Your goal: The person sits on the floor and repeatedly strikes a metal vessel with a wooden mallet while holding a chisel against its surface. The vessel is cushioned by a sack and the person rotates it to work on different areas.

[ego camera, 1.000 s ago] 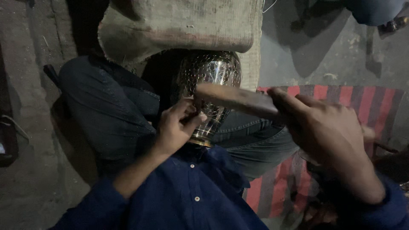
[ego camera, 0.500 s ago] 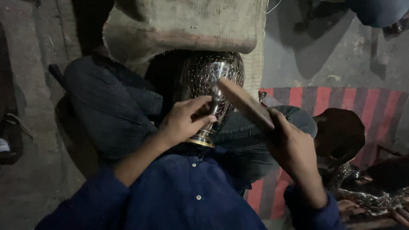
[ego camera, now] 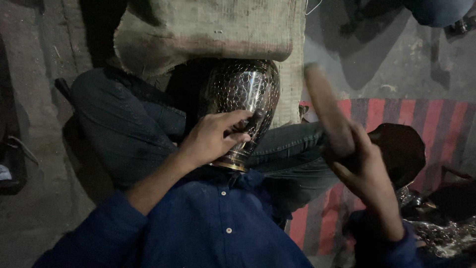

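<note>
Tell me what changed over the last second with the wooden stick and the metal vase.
The right hand swung the wooden stick up and away to the right: a second ago it lay across the metal vase, now it is raised clear of it. Unchanged: the left hand keeps a small tool pressed to the vase, which stays in the lap under the burlap pad.

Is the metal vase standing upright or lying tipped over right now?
Tipped. The metal vase lies on its side across the lap, its base ring toward the chest and its top under the burlap sack; the left hand rests on it.
</note>
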